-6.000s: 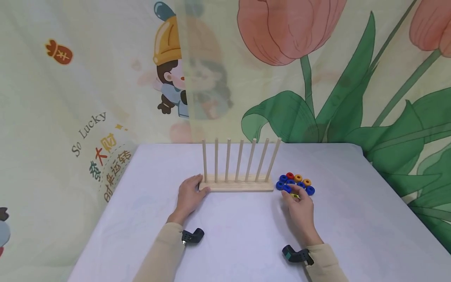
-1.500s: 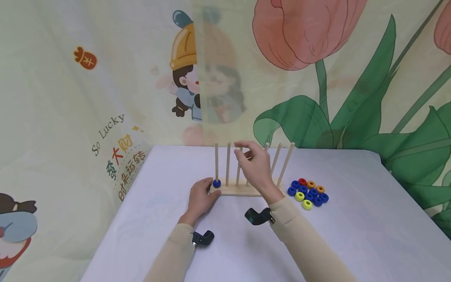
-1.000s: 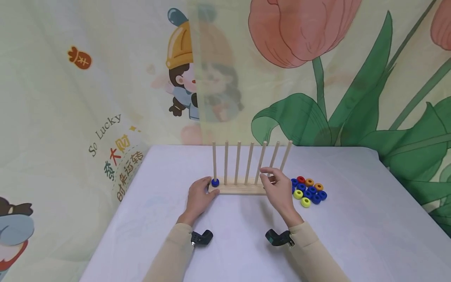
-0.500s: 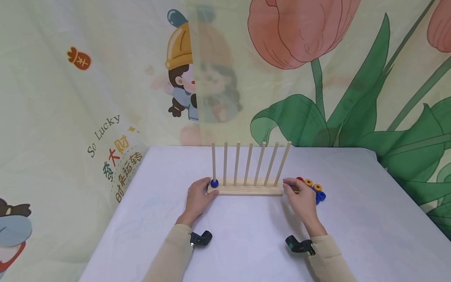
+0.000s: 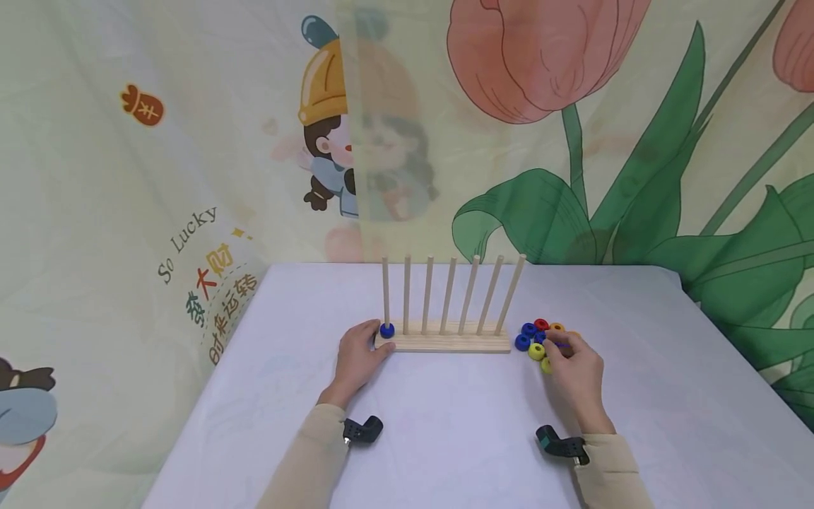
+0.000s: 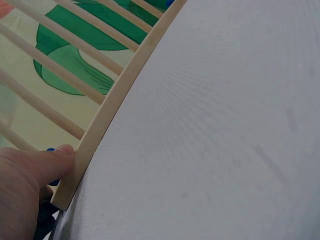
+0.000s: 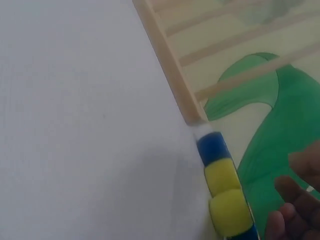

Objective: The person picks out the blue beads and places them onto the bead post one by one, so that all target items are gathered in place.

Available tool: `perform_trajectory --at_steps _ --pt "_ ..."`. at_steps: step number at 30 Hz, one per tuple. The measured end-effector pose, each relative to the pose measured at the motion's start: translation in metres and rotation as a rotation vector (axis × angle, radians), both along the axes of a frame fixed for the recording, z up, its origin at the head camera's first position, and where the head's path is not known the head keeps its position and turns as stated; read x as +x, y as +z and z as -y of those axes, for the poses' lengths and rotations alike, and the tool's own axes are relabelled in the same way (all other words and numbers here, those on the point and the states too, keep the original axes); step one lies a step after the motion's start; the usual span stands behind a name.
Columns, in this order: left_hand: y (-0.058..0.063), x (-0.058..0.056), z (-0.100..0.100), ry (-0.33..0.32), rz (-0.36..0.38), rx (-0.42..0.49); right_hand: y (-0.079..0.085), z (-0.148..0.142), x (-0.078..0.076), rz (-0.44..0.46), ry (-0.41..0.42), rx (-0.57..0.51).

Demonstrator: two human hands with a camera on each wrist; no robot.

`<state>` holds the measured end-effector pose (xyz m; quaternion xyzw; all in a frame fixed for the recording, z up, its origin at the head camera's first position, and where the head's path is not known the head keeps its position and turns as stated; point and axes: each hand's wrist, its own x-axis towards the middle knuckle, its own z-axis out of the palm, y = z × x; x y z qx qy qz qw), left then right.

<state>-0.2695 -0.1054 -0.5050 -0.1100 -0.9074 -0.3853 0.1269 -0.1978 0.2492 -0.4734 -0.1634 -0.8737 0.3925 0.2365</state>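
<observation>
A wooden rack (image 5: 445, 343) with a row of upright pegs stands on the table. One blue ring bead (image 5: 387, 331) sits at the bottom of its leftmost peg. My left hand (image 5: 356, 360) grips the rack's left end, the thumb on the front edge of the base, as the left wrist view also shows. To the rack's right lies a cluster of blue, red, orange and yellow ring beads (image 5: 536, 351). Over its right part is my right hand (image 5: 579, 371), fingers loosely bent and hiding some beads. In the right wrist view its fingertips (image 7: 289, 189) are apart, with nothing seen between them.
A white cloth covers the table (image 5: 445, 424). Behind it hangs a printed curtain (image 5: 394, 233) with tulips and a cartoon figure. Each wrist wears a black camera (image 5: 364, 430).
A blue bead has come onto the leftmost peg since the oldest frame. My right hand has moved from above the pegs down and right to the bead cluster. The left hand keeps its grip.
</observation>
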Motion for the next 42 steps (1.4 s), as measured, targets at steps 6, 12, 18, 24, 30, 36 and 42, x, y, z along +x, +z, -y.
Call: perform_trajectory --at_steps 6,12,18,24,30,36,42 --pt "0.002 0.002 0.001 0.001 0.001 0.0 -0.008 -0.021 0.004 -0.028 -0.135 -0.041" --pt "0.004 0.003 0.001 -0.002 0.013 0.002 -0.015 -0.036 0.007 0.029 -0.187 -0.028" --pt "0.005 0.002 0.0 0.002 0.009 -0.01 -0.017 -0.043 0.005 0.121 -0.13 0.012" --pt "0.002 0.002 0.0 0.004 0.011 0.005 -0.019 -0.044 0.007 0.177 -0.056 0.062" --pt "0.0 0.002 -0.001 0.008 0.015 0.006 -0.022 -0.048 0.008 0.195 -0.043 0.05" --pt "0.0 0.002 -0.002 0.005 0.008 -0.003 -0.025 -0.052 0.008 0.213 -0.049 0.047" --pt "0.0 0.003 -0.002 0.007 0.018 0.002 -0.025 -0.054 0.009 0.218 -0.025 0.08"
